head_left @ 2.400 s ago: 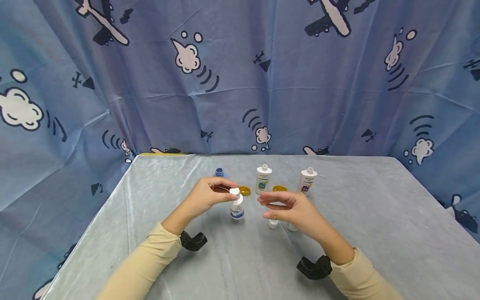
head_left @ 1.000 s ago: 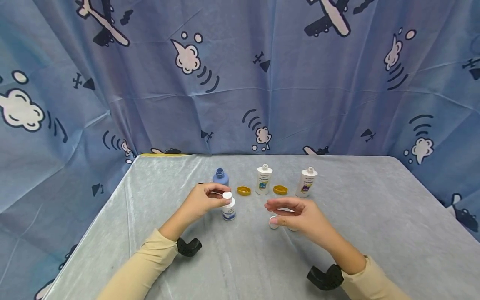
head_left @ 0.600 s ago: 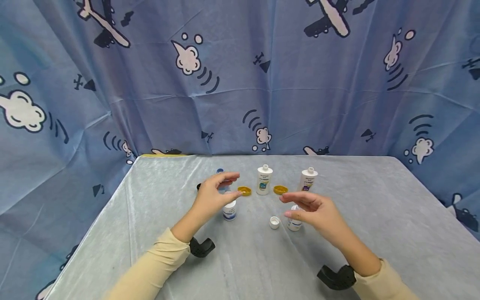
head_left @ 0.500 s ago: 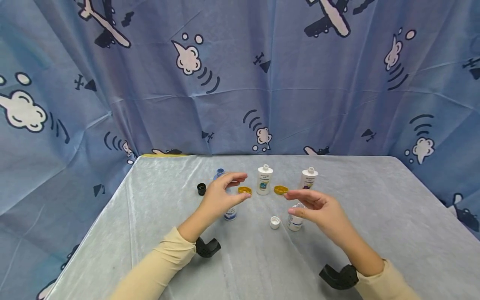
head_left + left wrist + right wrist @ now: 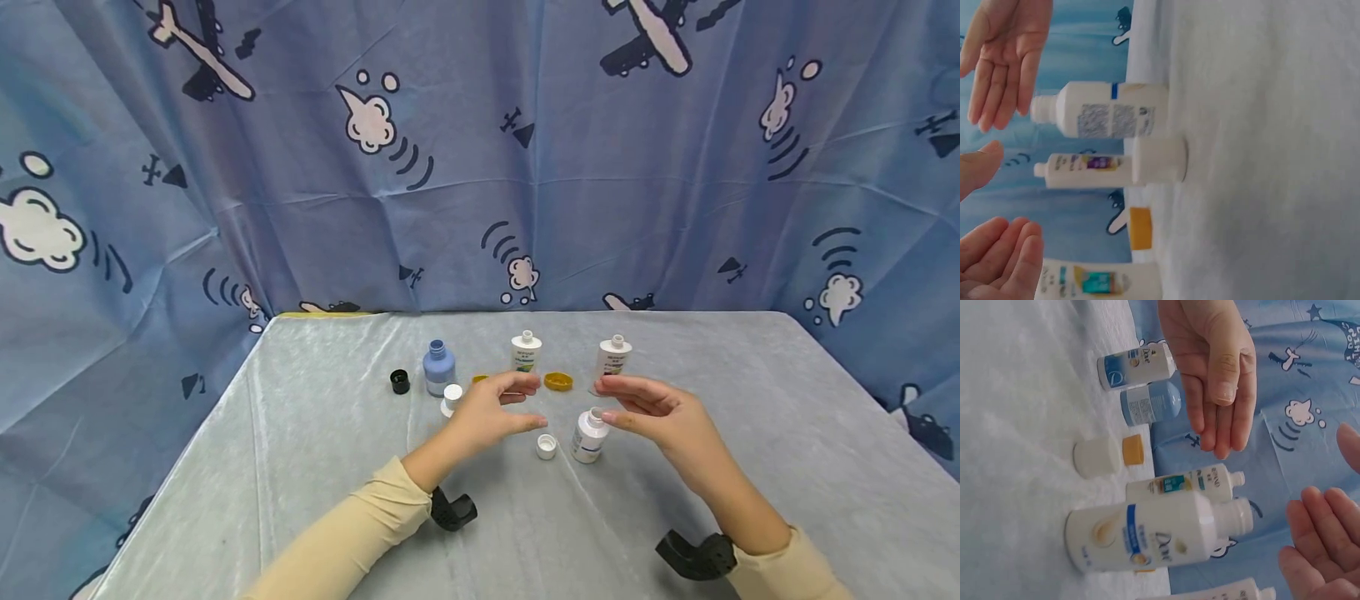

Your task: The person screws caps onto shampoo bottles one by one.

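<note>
White bottle (image 5: 588, 440): near row, upright, uncapped, just right of white cap (image 5: 546, 448) | left hand (image 5: 491, 412), right hand (image 5: 663, 414): apart, both holding nothing | judged light, stiff, slightly slippery; better to grasp around body

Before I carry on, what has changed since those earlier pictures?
The left hand shifted the white-capped bottle left, let go of it, and moved right, toward the open white bottle. The right hand moved right, now close to that bottle. The blue bottle and loose white cap stayed put.
</note>
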The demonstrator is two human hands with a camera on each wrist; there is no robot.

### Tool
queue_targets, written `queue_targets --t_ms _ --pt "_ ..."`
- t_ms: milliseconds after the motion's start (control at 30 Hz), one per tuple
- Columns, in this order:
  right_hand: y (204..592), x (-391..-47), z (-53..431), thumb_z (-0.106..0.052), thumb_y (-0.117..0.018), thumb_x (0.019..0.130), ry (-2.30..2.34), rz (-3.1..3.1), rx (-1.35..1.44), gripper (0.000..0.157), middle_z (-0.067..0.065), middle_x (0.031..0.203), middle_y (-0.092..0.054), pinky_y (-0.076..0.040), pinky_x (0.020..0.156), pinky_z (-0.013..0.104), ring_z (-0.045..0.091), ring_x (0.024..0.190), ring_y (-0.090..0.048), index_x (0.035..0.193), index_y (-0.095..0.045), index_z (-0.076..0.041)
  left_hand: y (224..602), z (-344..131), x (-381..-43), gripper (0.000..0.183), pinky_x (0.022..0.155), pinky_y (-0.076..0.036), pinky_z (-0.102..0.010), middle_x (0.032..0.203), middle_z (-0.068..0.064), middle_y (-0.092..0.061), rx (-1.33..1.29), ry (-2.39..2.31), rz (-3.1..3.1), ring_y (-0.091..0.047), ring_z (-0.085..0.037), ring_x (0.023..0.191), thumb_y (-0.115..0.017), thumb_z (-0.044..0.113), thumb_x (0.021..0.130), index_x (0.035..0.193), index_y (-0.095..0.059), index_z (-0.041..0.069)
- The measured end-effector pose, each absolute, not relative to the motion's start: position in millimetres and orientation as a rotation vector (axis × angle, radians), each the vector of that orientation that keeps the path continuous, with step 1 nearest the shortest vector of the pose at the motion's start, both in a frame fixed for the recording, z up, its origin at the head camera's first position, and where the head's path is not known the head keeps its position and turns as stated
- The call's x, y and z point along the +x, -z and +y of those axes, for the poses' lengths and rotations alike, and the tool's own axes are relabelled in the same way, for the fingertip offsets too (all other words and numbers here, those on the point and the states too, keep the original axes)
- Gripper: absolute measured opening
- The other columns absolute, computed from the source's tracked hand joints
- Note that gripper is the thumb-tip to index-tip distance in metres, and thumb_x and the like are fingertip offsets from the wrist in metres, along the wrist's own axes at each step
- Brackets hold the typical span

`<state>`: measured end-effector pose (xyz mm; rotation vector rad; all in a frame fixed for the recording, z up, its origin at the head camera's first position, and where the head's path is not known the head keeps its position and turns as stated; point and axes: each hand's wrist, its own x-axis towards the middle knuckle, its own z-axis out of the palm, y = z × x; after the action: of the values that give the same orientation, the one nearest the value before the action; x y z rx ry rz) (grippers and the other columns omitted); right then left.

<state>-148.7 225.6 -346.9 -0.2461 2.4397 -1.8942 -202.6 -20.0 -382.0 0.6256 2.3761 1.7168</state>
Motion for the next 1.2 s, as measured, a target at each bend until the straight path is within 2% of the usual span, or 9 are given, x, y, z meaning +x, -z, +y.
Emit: queue_targets --t_ms 133,233,433,633,733,933,1067,1200 --pt "351 -150 231 -0.017 -0.076 0.089 1.877 2.450 -0.206 0.049 -0.020 0.117 -0.070 -0.051 0.089 0.011 -0.010 0.111 -0.060 0.135 -0.060 -0.006 387 -14 -202 0.049 0.106 -0.049 -0.046 0.129 -0.020 -0.065 0.601 -1.683 2.323 -0.061 -0.038 0.122 -0.081 0.008 0.081 0.126 -0.063 0.000" --pt "354 -151 235 -0.016 -0.075 0.089 1.870 2.453 -0.197 0.050 -0.022 0.114 -0.070 -0.052 0.088 0.011 -0.009 0.109 -0.061 0.135 -0.059 -0.002 390 -11 -203 0.052 0.106 -0.049 -0.045 0.131 -0.020 -0.065 0.597 -1.638 2.290 -0.061 -0.037 0.123 -0.081 0.009 0.081 0.129 -0.062 -0.001" --pt "358 -155 240 -0.019 -0.074 0.090 1.822 2.442 -0.131 0.056 -0.025 0.117 -0.067 -0.049 0.088 0.009 -0.014 0.108 -0.058 0.139 -0.054 0.000 401 -10 -207 0.055 0.104 -0.051 -0.034 0.131 -0.012 -0.066 0.557 -1.543 2.253 -0.063 -0.030 0.123 -0.082 0.011 0.081 0.131 -0.062 0.003" --pt "366 -158 241 -0.026 -0.077 0.088 1.757 2.422 -0.062 0.067 -0.016 0.131 -0.065 -0.046 0.090 0.007 -0.017 0.110 -0.054 0.145 -0.049 -0.003 412 -7 -211 0.052 0.101 -0.052 -0.026 0.128 -0.010 -0.068 0.565 -1.489 2.234 -0.065 -0.024 0.118 -0.083 0.007 0.079 0.127 -0.064 0.001" --pt "373 -160 241 -0.023 -0.076 0.089 1.780 2.397 -0.091 0.067 -0.012 0.130 -0.066 -0.048 0.089 0.009 -0.015 0.109 -0.057 0.145 -0.048 0.000 416 -5 -211 0.050 0.098 -0.052 -0.024 0.126 -0.011 -0.069 0.566 -1.486 2.226 -0.065 -0.023 0.116 -0.083 0.005 0.079 0.126 -0.065 0.001" --pt "383 -163 240 -0.016 -0.076 0.088 1.836 2.358 -0.125 0.065 -0.020 0.121 -0.067 -0.047 0.090 0.008 -0.014 0.108 -0.058 0.142 -0.048 0.005 418 -4 -212 0.048 0.095 -0.052 -0.020 0.124 -0.013 -0.070 0.576 -1.502 2.214 -0.066 -0.023 0.114 -0.082 0.003 0.078 0.123 -0.066 -0.001" --pt "391 -164 239 -0.014 -0.077 0.087 1.847 2.347 -0.116 0.066 -0.025 0.116 -0.066 -0.047 0.090 0.007 -0.015 0.106 -0.058 0.142 -0.048 0.007 419 -4 -211 0.046 0.094 -0.052 -0.020 0.121 -0.013 -0.071 0.574 -1.495 2.214 -0.067 -0.017 0.108 -0.082 0.002 0.077 0.121 -0.067 -0.001" --pt "396 -164 239 -0.013 -0.077 0.086 1.846 2.328 -0.109 0.067 -0.017 0.122 -0.067 -0.047 0.090 0.008 -0.014 0.107 -0.059 0.142 -0.047 0.008 421 -4 -211 0.044 0.090 -0.052 -0.017 0.117 -0.010 -0.072 0.553 -1.480 2.215 -0.065 -0.010 0.101 -0.083 0.002 0.077 0.119 -0.069 0.001"
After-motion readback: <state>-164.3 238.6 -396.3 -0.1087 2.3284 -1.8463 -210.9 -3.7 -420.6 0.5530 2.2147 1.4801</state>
